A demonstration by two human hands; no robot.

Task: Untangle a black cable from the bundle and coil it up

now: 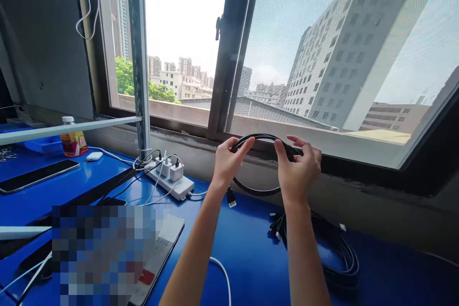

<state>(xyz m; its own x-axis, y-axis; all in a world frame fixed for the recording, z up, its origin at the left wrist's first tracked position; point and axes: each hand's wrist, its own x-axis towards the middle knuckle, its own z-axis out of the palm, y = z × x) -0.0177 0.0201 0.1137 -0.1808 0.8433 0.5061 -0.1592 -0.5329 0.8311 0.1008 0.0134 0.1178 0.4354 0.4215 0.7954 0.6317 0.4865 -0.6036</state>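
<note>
- Nearest the camera, two bare forearms rise from the bottom edge over the blue desk (247,248), with a thin white cord (223,272) curling on the desk between them.
- The left hand (226,161) pinches the left side of a black cable coil (255,191), thumb and fingers closed over the strands near the top of the loop.
- The right hand (298,168) grips the coil's right side, fingers wrapped over the bundled strands, index finger partly lifted.
- The coil is held up in the air in front of the window sill, well above the desk. Its loop stands roughly upright and faces the camera, its width running left to right between the two hands; both hands are about equally near it.
- A black plug end (231,197) hangs from the loop just below the left wrist.
- Under the right forearm a second bundle of black cables (337,253) lies flat on the desk.
- Further left sit a white power strip (169,179) with chargers plugged in, a phone (36,175), a white mouse (94,156) and a small bottle (72,137).
</note>
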